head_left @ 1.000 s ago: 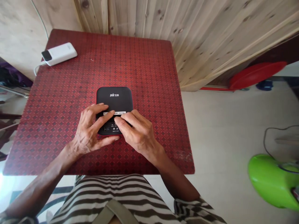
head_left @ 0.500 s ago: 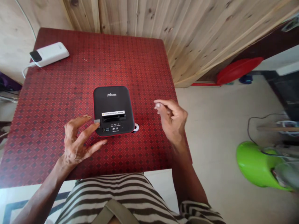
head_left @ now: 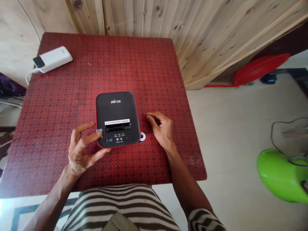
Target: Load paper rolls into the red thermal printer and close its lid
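Right hand (head_left: 160,127) swung toward frame centre, fingertips together; left hand (head_left: 83,147) spread. Flat black rounded-rectangular plastic device (head_left: 115,110): I'd guess light, stiff; grip both sides.

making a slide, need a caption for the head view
At a red table, left hand touches a black device; right hand apart from it.

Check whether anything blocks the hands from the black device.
Nothing visible. The left hand reaches the black device's left edge; only red tabletop shows between the right hand's fingertips and its right edge. A white ring sits by its near right corner, off that line.
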Motion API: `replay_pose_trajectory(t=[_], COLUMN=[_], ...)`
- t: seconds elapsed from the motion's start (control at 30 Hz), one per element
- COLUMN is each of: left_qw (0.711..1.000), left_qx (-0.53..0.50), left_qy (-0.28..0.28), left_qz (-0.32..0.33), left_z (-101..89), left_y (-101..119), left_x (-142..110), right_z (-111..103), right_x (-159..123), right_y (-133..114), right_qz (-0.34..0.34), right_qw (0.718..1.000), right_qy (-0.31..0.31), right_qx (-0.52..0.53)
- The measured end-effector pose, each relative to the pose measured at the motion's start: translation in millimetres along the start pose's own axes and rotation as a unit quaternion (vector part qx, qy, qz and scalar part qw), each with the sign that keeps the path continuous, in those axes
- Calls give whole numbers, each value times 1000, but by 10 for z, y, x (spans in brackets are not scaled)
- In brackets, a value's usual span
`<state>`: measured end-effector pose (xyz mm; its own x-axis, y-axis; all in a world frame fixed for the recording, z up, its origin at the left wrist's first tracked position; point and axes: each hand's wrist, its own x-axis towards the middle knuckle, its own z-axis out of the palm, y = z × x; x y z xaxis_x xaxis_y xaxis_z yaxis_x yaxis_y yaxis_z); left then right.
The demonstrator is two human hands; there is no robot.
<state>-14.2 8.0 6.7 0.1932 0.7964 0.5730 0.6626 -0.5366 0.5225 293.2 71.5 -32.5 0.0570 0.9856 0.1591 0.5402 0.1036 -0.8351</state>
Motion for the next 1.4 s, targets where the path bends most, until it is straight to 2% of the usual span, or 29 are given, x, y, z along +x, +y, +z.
replay_pose_trajectory(t=[0.2, 0.3, 0.37, 0.47, 0.53, 0.6, 0.67, 0.73, 0.8, 0.9, 0.97, 1.07, 1.13, 1.2, 1.3, 1.4], left_qw=[999, 998, 998, 999, 1000, 1000, 1000, 1000, 1000, 999, 999, 999, 999, 999, 999, 997], left_qx=[-40, -49, -48, -37, -23, -8, 2, 11, 22, 34, 36, 36, 38, 37, 14, 0], left_qy=[-6, -17, -15, 7, 13, 10, 8, 3, -4, -11, -12, -19, -20, -19, -26, -56], left_qz=[-23, -28, -24, -11, -6, -3, 3, 8, 11, 10, 9, 10, 12, 9, -19, -58], left_z=[15, 17, 31, 60, 70, 66, 60, 62, 76, 104, 113, 102, 91, 90, 125, 187], left_y=[-24, -24, -22, -15, -5, 7, 19, 23, 19, 4, -3, -2, 0, -3, -30, -69], left_x=[4, 6, 2, -14, -24, -33, -43, -56, -71, -90, -97, -98, -93, -88, -83, -79], right_z=[33, -47, -152, -251, -191, -29, 178, 356, 462, 484, 438, 297, 147, -38, -287, -370], right_x=[0, -12, -4, 74, 183, 318, 441, 525, 571, 600, 589, 499, 405, 319, 250, 245], right_y=[12, -98, -288, -701, -978, -1206, -1377, -1493, -1556, -1575, -1575, -1603, -1617, -1574, -1325, -895], right_qz=[9, -3, -49, -174, -257, -303, -302, -279, -267, -274, -273, -270, -274, -261, -168, -51], right_qw=[1000, 1000, 998, 984, 963, 934, 894, 855, 833, 819, 822, 847, 878, 923, 980, 992], right_qy=[0, 16, 27, 13, -37, -123, -219, -281, -303, -324, -323, -289, -248, -187, -103, -41], right_qx=[2, 9, -2, -41, -74, -146, -249, -336, -379, -386, -381, -354, -305, -212, -31, 112])
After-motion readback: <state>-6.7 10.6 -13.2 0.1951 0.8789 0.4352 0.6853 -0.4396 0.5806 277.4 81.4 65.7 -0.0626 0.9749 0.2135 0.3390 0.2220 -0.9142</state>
